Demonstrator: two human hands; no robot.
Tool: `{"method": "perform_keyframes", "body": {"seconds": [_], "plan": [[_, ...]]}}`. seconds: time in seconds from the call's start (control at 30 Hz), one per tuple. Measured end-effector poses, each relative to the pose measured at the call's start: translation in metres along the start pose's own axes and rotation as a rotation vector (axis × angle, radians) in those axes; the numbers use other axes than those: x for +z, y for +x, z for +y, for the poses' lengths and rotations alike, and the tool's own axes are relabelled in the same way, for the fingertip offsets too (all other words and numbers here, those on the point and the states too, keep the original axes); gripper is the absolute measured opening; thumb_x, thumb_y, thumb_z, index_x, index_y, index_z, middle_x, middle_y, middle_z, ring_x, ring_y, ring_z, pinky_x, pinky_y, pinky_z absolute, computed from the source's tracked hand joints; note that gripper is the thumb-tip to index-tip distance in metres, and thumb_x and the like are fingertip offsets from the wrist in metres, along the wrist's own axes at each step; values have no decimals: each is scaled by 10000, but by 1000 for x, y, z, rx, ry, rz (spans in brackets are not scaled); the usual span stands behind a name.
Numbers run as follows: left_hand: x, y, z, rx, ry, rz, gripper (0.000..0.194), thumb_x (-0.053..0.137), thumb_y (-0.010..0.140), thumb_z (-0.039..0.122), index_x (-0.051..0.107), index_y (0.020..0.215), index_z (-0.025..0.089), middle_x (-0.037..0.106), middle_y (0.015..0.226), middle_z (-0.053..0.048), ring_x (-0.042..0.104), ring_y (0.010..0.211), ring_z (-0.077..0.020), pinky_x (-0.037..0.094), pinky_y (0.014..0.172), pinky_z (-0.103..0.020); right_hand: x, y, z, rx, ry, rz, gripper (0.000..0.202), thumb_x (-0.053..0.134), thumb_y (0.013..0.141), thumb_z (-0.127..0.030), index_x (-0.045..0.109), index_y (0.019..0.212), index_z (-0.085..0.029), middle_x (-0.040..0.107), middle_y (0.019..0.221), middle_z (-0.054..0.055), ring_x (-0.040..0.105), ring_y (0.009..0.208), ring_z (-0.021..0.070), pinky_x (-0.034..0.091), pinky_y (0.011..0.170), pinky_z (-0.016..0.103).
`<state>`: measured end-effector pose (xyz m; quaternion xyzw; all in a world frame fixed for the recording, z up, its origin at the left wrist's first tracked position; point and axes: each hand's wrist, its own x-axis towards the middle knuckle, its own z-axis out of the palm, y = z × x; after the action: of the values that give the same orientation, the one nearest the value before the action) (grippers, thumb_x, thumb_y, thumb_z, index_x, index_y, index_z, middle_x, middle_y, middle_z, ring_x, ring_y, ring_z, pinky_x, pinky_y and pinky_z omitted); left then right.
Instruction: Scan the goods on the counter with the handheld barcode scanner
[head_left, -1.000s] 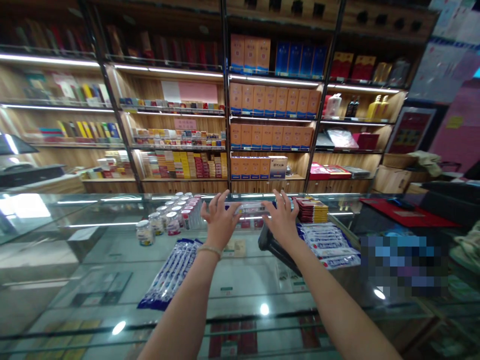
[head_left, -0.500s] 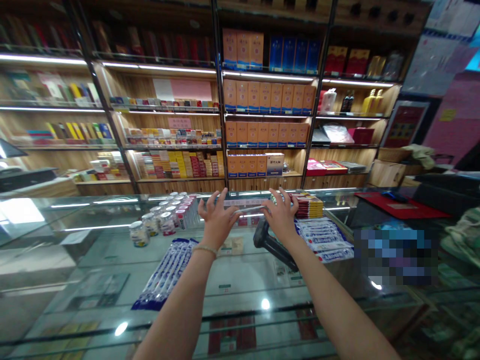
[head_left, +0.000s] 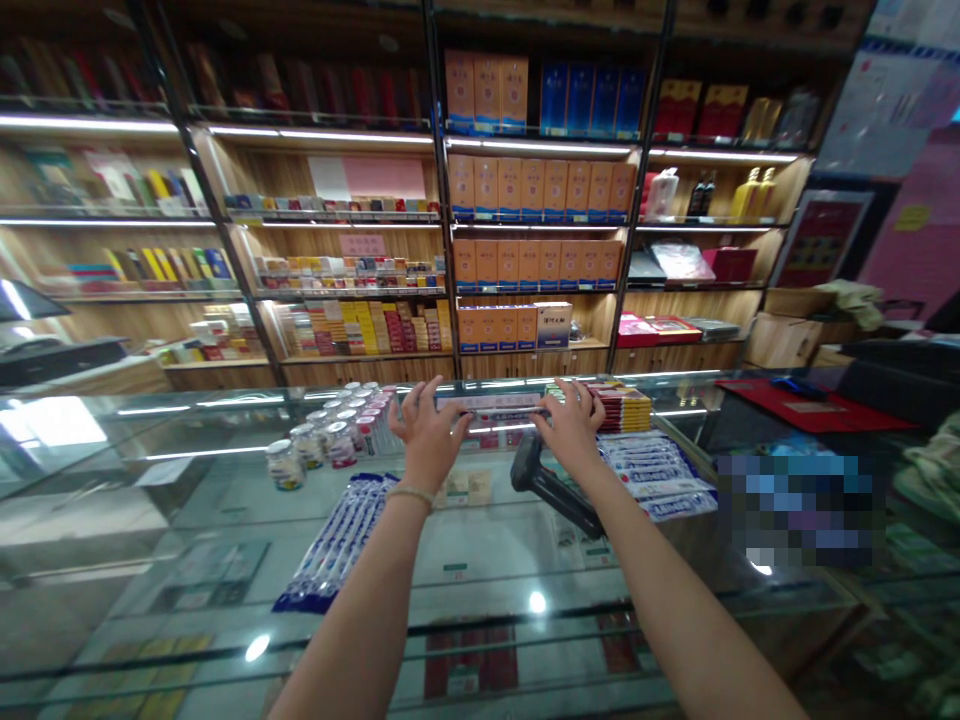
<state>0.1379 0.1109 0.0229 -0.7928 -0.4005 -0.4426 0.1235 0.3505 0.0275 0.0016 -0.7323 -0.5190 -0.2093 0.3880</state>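
Note:
Both hands reach out over a glass counter (head_left: 442,545). My left hand (head_left: 430,435) and my right hand (head_left: 568,425) pinch opposite ends of a slim printed packet (head_left: 504,413), held level and seen nearly edge-on. Its print is too small to read. Below and beside my right hand lies a black handheld barcode scanner (head_left: 555,490). Blue-and-white stick packets (head_left: 341,540) lie in a row left of my left forearm. More such packets (head_left: 660,475) lie right of my right wrist.
Several small lidded jars (head_left: 285,465) and white boxes (head_left: 375,425) stand at the left. A stack of red-and-yellow packs (head_left: 626,408) sits behind the right-hand packets. A red mat (head_left: 795,405) lies far right. Stocked wooden shelves (head_left: 442,370) line the back wall.
The packet between my hands has tipped so its printed side shows more, and sits slightly higher. My hands keep their pinch. The view has shifted slightly.

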Motion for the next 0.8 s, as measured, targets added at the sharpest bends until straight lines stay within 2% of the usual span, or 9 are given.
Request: {"method": "perform_keyframes", "body": {"seconds": [0.3, 0.53, 0.67, 0.8], "plan": [[1, -1, 1, 11, 14, -3, 177, 651, 903, 386, 749, 848, 249, 503, 1534, -98, 354, 1443, -372, 148, 1181, -689, 5, 4, 12, 138, 49, 56, 181, 593, 917, -324, 749, 855, -255, 591, 1411, 81, 379, 1366, 315, 224, 1105, 587], [2, -1, 6, 38, 23, -28, 160, 655, 902, 370, 749, 857, 249, 526, 1518, -91, 359, 1447, -356, 144, 1188, -674, 0, 4, 9, 161, 42, 103, 219, 547, 944, -311, 750, 895, -244, 615, 1379, 91, 402, 1339, 309, 246, 1094, 569], [-8, 6, 9, 51, 64, -25, 161, 658, 899, 367, 758, 855, 249, 546, 1502, -87, 365, 1437, -371, 141, 1175, -698, -4, 4, 5, 166, 96, 143, 211, 554, 936, -316, 742, 879, -241, 635, 1362, 85, 408, 1347, 310, 241, 1093, 571], [-31, 6, 9, 71, 97, -29, 159, 661, 892, 376, 759, 842, 261, 567, 1477, -72, 360, 1429, -372, 146, 1173, -701, -7, 3, -1, 136, 171, 167, 216, 555, 932, -331, 737, 861, -239, 648, 1343, 86, 425, 1332, 313, 249, 1080, 570]]}}
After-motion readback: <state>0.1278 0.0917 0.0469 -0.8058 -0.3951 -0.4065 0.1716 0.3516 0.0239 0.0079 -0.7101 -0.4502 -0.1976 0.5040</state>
